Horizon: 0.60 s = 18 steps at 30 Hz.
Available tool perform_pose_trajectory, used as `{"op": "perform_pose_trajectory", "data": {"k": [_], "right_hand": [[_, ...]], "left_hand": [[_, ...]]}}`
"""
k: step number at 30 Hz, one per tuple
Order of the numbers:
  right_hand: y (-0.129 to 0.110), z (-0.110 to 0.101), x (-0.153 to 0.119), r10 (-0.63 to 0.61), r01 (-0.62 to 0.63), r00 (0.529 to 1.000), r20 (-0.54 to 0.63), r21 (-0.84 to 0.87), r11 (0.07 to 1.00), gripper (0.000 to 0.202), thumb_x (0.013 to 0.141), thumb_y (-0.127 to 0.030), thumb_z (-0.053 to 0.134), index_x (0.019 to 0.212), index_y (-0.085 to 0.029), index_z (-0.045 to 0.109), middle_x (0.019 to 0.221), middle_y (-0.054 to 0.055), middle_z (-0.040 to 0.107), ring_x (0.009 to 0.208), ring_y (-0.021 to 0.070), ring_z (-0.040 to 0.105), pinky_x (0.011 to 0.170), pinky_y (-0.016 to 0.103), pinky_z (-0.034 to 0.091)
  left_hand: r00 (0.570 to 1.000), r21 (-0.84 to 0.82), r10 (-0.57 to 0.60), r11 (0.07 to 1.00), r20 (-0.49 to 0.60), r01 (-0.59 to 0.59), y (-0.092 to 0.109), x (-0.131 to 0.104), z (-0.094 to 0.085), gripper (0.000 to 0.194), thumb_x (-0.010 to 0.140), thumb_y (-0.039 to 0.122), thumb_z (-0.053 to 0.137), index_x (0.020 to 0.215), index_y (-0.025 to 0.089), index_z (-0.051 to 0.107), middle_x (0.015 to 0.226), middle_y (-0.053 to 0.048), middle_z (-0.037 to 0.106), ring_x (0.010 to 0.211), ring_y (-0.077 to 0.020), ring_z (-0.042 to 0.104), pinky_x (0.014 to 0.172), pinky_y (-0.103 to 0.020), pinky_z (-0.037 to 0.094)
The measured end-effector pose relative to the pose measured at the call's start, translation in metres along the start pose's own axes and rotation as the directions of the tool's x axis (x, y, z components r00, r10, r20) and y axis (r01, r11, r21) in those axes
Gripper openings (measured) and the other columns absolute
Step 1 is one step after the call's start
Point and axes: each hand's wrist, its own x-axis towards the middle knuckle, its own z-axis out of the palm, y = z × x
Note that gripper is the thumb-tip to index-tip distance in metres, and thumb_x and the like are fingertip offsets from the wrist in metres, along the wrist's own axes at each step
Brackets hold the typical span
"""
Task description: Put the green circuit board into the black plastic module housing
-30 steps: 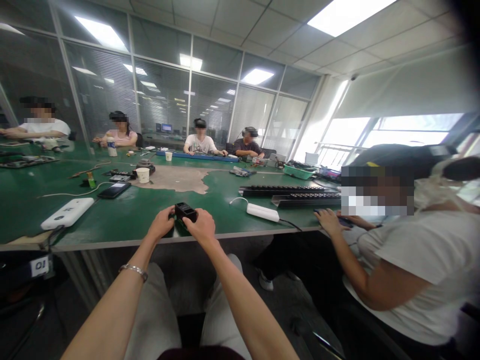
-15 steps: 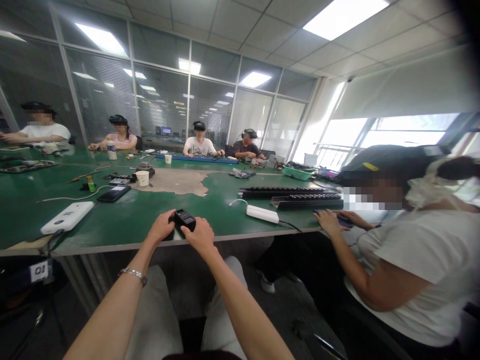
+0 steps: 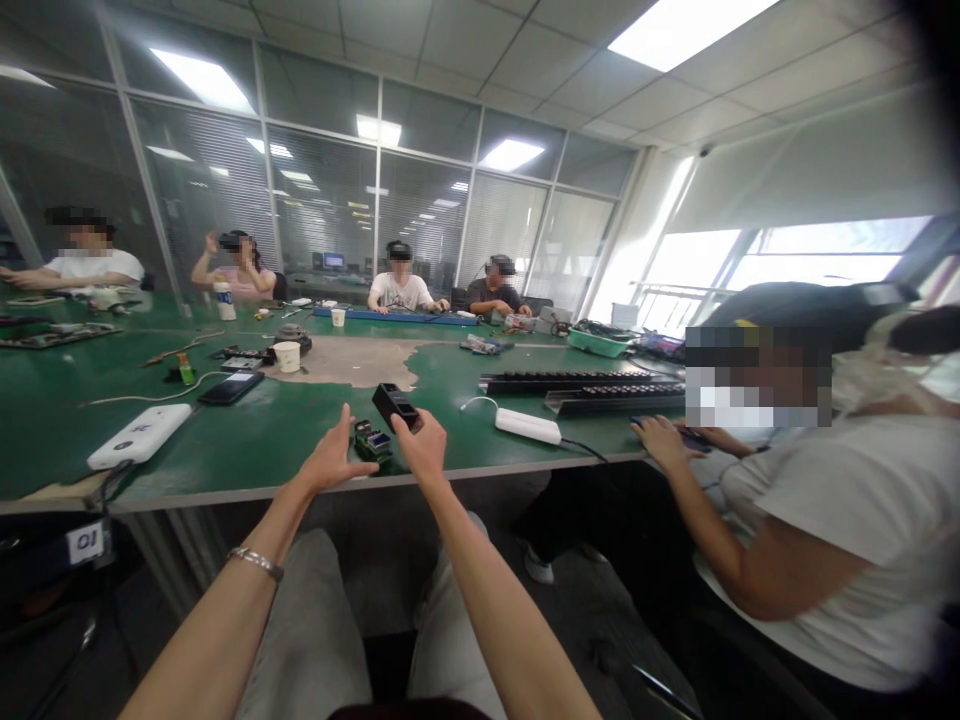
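Observation:
My right hand (image 3: 424,445) grips a black plastic housing (image 3: 393,402) with a window-like opening, tilted above the table. My left hand (image 3: 332,458) is open, thumb and fingers spread, beside a green circuit board assembly (image 3: 370,443). The board carries small parts and a dark screen-like piece. It sits between my hands, near the table's front edge; whether it rests on the table or is slightly above it, I cannot tell. The left thumb reaches close under the board, and contact is unclear.
On the green table (image 3: 262,440) lie a white power strip (image 3: 141,436), a phone (image 3: 231,387), a paper cup (image 3: 287,357) and a white power adapter (image 3: 527,425). Black rails (image 3: 615,398) lie to the right. A co-worker (image 3: 817,520) sits close on my right; others sit across the table.
The black housing has moved up and right in my right hand. My left hand has let go and spread its fingers. The green circuit board now shows between my hands.

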Motion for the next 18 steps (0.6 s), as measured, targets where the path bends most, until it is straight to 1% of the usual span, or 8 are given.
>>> {"op": "perform_pose_trajectory", "data": {"k": [3, 7, 12, 16, 18], "right_hand": [[0.018, -0.006, 0.002, 0.058, -0.059, 0.998, -0.007, -0.032, 0.998, 0.037, 0.088, -0.053, 0.055, 0.104, -0.021, 0.065, 0.096, 0.006, 0.070, 0.088, 0.0202, 0.065, 0.075, 0.027, 0.046], [0.035, -0.008, -0.002, 0.114, -0.112, 0.993, 0.019, -0.076, 0.991, 0.037, 0.083, -0.051, 0.061, 0.102, -0.020, 0.066, 0.097, 0.010, 0.069, 0.090, 0.0239, 0.066, 0.075, 0.031, 0.047], [0.041, -0.006, -0.004, 0.143, -0.134, 0.987, 0.075, -0.114, 0.984, 0.037, 0.077, -0.048, 0.069, 0.100, -0.018, 0.065, 0.099, 0.013, 0.067, 0.094, 0.0272, 0.065, 0.079, 0.034, 0.047], [0.043, -0.004, -0.003, 0.141, -0.131, 0.987, 0.083, -0.114, 0.985, 0.050, 0.075, -0.048, 0.072, 0.114, -0.017, 0.061, 0.110, 0.015, 0.063, 0.100, 0.0278, 0.063, 0.082, 0.035, 0.047], [0.043, -0.004, -0.004, 0.132, -0.124, 0.988, 0.079, -0.100, 0.987, 0.048, 0.076, -0.045, 0.071, 0.115, -0.018, 0.061, 0.109, 0.014, 0.064, 0.100, 0.0269, 0.063, 0.083, 0.035, 0.047]], "left_hand": [[1.000, 0.068, -0.003, 0.998, -0.010, 0.004, 0.009, -0.002, 0.001, 0.143, 0.061, 0.066, 0.075, 0.152, 0.009, -0.019, 0.152, -0.027, 0.034, 0.139, -0.0403, 0.036, 0.110, -0.049, 0.031], [0.999, 0.108, -0.034, 0.993, -0.037, 0.038, 0.018, -0.002, 0.000, 0.145, 0.060, 0.072, 0.073, 0.152, 0.008, -0.020, 0.149, -0.028, 0.037, 0.135, -0.0403, 0.041, 0.108, -0.047, 0.034], [0.997, 0.156, -0.063, 0.985, -0.038, 0.069, 0.026, -0.002, -0.002, 0.143, 0.060, 0.071, 0.073, 0.153, 0.008, -0.015, 0.145, -0.028, 0.041, 0.131, -0.0407, 0.045, 0.105, -0.046, 0.036], [0.996, 0.162, -0.078, 0.983, -0.042, 0.083, 0.030, -0.002, -0.003, 0.141, 0.063, 0.073, 0.070, 0.153, 0.008, -0.016, 0.144, -0.028, 0.043, 0.129, -0.0404, 0.047, 0.103, -0.046, 0.037], [0.996, 0.158, -0.077, 0.984, -0.038, 0.082, 0.030, -0.002, -0.003, 0.138, 0.065, 0.073, 0.068, 0.153, 0.008, -0.015, 0.144, -0.028, 0.043, 0.129, -0.0405, 0.047, 0.103, -0.046, 0.037]]}}
